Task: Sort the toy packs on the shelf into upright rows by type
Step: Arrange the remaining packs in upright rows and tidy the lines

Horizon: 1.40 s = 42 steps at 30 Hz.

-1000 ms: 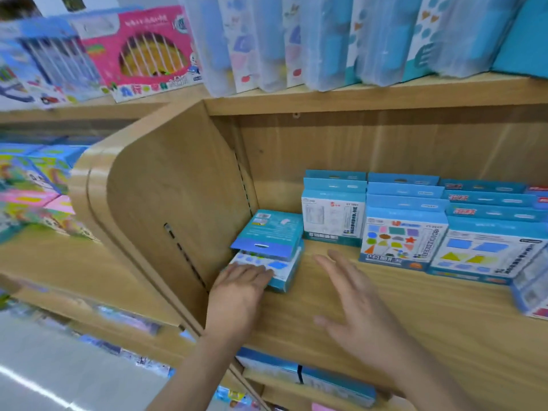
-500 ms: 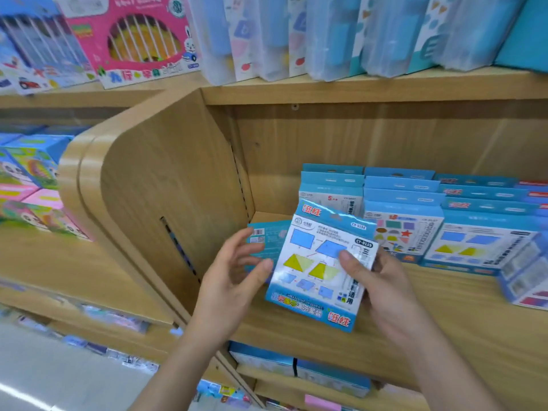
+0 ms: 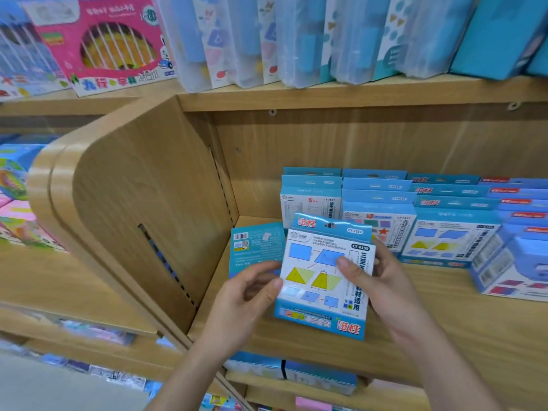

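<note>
- Step in hand: a pick-up and identification. I judge that two loose packs are off the board and being read for type before placing.
- Right hand (image 3: 385, 286): gripping the geometry pack (image 3: 323, 280). The thumb lies across the printed face and the fingers are curled behind the right edge. The pack is face-on to the camera and slightly tilted, held above the front of the shelf (image 3: 444, 321).
- Left hand (image 3: 252, 295): its fingers are curled over the lower part of the teal pack (image 3: 255, 250), which shows its barcode side and stands partly behind the geometry pack. The thumb rests at the left edge of the geometry pack. I read this as a grip on the teal pack, though the contact behind it is hidden.
- Rows standing at the back: white row (image 3: 311, 200), star row (image 3: 379, 221), then the matching row (image 3: 450, 238), whose front pack carries the same blue and yellow figures as the one in my right hand. Further right, leaning packs (image 3: 504, 268) sit askew and not yet squared.
- Next move, in my judgement: carry the geometry pack right, past the star row, and set it upright at the front of the matching row, face outward and base flat.
- Requirement: the left thumb must come off the pack's edge first. The teal pack's front is unseen, so its type needs checking before it is assigned.
- Clearance: the side panel (image 3: 142, 203) is well apart from the route.
</note>
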### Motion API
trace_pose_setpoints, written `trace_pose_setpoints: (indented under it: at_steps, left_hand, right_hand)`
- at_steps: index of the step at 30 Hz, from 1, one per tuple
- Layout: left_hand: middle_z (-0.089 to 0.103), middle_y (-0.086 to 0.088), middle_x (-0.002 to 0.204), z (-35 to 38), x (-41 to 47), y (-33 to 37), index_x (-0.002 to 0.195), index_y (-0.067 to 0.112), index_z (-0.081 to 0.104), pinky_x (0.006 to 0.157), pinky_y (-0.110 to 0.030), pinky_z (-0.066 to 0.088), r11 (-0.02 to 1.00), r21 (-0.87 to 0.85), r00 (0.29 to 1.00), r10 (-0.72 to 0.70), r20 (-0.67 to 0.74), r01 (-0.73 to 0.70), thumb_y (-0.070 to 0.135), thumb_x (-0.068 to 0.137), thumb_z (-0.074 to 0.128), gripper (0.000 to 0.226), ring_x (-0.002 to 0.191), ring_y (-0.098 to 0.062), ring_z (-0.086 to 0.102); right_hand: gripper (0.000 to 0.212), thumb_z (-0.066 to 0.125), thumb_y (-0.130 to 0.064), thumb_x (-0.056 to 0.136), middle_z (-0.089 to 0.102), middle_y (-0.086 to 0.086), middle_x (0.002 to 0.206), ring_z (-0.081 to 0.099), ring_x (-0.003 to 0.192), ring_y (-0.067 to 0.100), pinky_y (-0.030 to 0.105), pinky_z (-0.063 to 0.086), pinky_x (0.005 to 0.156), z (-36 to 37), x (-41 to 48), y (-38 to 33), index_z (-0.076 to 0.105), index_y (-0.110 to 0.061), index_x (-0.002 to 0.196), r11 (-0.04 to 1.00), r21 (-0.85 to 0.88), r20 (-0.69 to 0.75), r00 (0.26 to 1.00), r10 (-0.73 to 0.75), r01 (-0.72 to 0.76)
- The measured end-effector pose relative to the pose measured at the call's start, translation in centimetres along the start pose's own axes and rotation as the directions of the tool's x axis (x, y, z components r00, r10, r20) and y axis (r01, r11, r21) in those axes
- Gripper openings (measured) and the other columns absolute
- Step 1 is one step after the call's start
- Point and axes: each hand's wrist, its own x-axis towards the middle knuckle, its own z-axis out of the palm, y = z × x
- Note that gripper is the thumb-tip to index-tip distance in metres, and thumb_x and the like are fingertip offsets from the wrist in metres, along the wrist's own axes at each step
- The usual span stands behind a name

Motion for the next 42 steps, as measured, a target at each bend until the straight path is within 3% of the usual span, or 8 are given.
trace_pose_setpoints:
  at_steps: [5,9,13,18,22,34,39,42]
  left_hand:
    - [0.044,0.006,0.144,-1.3,3.0,-2.0,0.136,0.029,0.046,0.107,-0.024,0.031,0.655,0.755,0.989,0.133,-0.058,-0.043,0.023,0.088,0.061,0.05,0.134,-0.014,0.035]
    - [0.015,0.006,0.158,-1.4,4.5,-3.7,0.147,0.033,0.023,0.115,-0.034,0.023,0.501,0.865,1.0,-0.028,0.007,0.008,0.022,0.091,0.05,0.063,0.145,-0.017,0.011]
    - [0.051,0.0,0.14,-2.2,3.8,-3.6,0.134,0.023,0.05,0.101,-0.032,0.044,0.453,0.887,0.989,0.145,0.024,-0.088,0.011,0.092,0.049,0.043,0.13,-0.019,0.046]
    - [0.069,0.002,0.082,-4.8,2.4,1.0,0.095,0.016,0.069,0.06,-0.029,0.05,0.624,0.774,0.887,0.414,-0.206,-0.111,0.017,0.09,0.061,0.009,0.07,-0.018,0.063]
    - [0.069,0.001,0.084,-5.4,2.9,1.4,0.092,0.015,0.07,0.068,-0.033,0.05,0.791,0.611,0.904,0.281,-0.322,-0.028,0.015,0.088,0.064,0.008,0.078,-0.021,0.063]
    - [0.063,0.008,0.09,-5.2,1.6,0.5,0.1,0.019,0.068,0.067,-0.014,0.044,0.825,0.561,0.894,0.296,-0.336,-0.062,0.024,0.087,0.065,0.014,0.084,-0.007,0.059]
    - [0.064,0.011,0.091,-3.6,-0.4,0.1,0.12,0.035,0.048,0.063,-0.021,0.051,0.974,0.225,0.864,0.143,-0.483,-0.035,0.033,0.08,0.067,0.044,0.078,-0.003,0.064]
    - [0.067,0.005,0.085,-2.3,-1.6,-0.3,0.105,0.028,0.052,0.057,-0.02,0.053,1.0,0.02,0.888,0.019,-0.46,-0.012,0.04,0.078,0.056,0.029,0.078,-0.005,0.068]
  right_hand:
    - [0.038,0.07,-0.015,0.079,0.074,-0.01,0.089,0.071,0.077,0.007,0.019,0.054,0.054,-2.1,-0.3,0.0,0.054,-0.033,0.108,0.998,-0.065,-0.071,0.997,-0.029,0.025]
    - [0.036,0.069,-0.011,0.08,0.074,-0.012,0.089,0.071,0.078,0.006,0.019,0.054,0.054,-2.9,-0.6,0.4,0.054,-0.033,0.103,0.992,-0.116,-0.08,0.996,-0.051,0.041]
    - [0.037,0.068,-0.006,0.081,0.073,-0.014,0.091,0.07,0.081,0.005,0.019,0.055,0.058,-3.6,-1.2,0.7,0.055,-0.029,0.106,0.989,-0.14,-0.067,0.996,-0.062,0.052]
    - [0.04,0.07,-0.002,0.077,0.073,-0.012,0.093,0.07,0.085,0.007,0.019,0.056,0.064,-4.5,-1.1,0.2,0.057,-0.028,0.106,0.98,-0.189,0.023,0.998,-0.056,0.06]
    - [0.049,0.07,0.005,0.071,0.074,-0.003,0.1,0.07,0.09,0.013,0.02,0.056,0.068,-4.3,-0.9,0.1,0.057,-0.017,0.112,0.982,-0.178,0.146,0.989,-0.036,0.062]
    - [0.056,0.072,-0.004,0.063,0.072,-0.002,0.106,0.068,0.097,0.013,0.017,0.053,0.072,-4.0,-0.7,1.0,0.056,-0.017,0.115,0.985,-0.154,0.241,0.97,-0.033,0.072]
    - [0.058,0.082,-0.018,0.07,0.071,-0.005,0.11,0.067,0.101,0.012,0.018,0.053,0.076,-4.7,-0.9,1.6,0.053,-0.02,0.12,0.987,-0.155,0.254,0.967,-0.005,0.046]
    - [0.064,0.084,-0.025,0.068,0.069,-0.006,0.112,0.065,0.104,0.012,0.023,0.054,0.082,-5.2,-0.9,1.7,0.051,-0.023,0.123,0.971,-0.232,0.276,0.961,0.01,0.057]
